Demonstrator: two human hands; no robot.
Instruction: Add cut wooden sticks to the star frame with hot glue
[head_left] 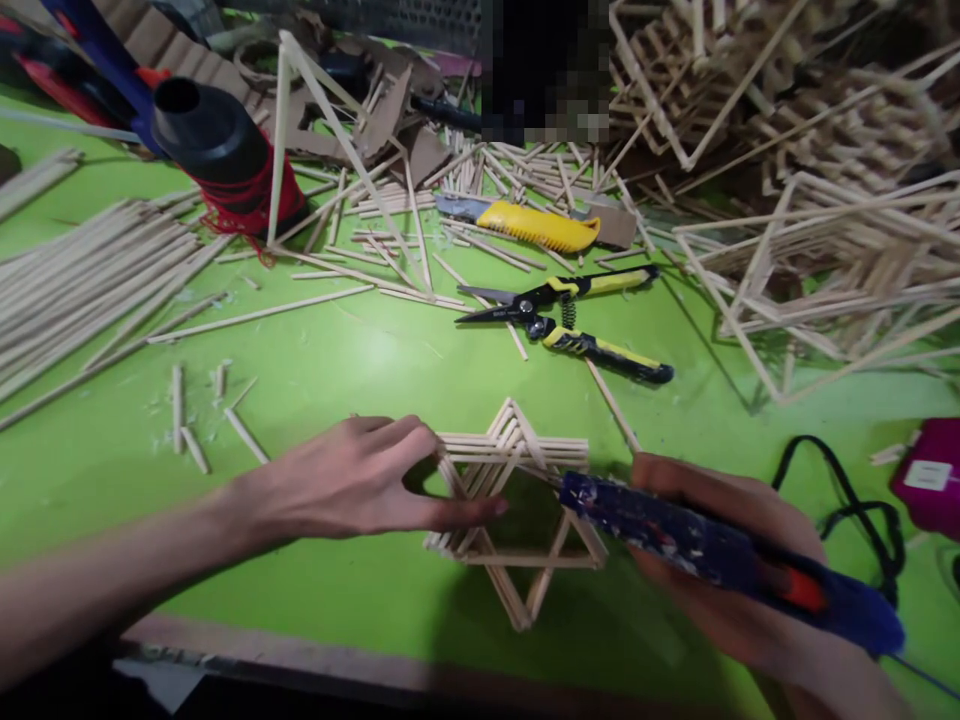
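A six-pointed star of stacked wooden sticks (536, 560) lies on the green table in front of me. My left hand (382, 475) grips its upper left side, fingertips at the top bar and thumb reaching over the inner edge. In my right hand (720, 560) is a dark blue hot glue gun (667, 530) with dried glue on its body. Its nozzle points left and meets the star near the upper right inner corner; whether it touches the wood I cannot tell. Beyond the star, pruning shears (555, 320) with yellow and black handles lie with blades apart.
A yellow utility knife (536, 225) lies among cut sticks. Long sticks (97, 280) are bundled at left, near a black cone-shaped piece wound with red cord (247, 180). Stick frames (840, 260) are piled at right, above a black cable (847, 490) and a magenta object (934, 480).
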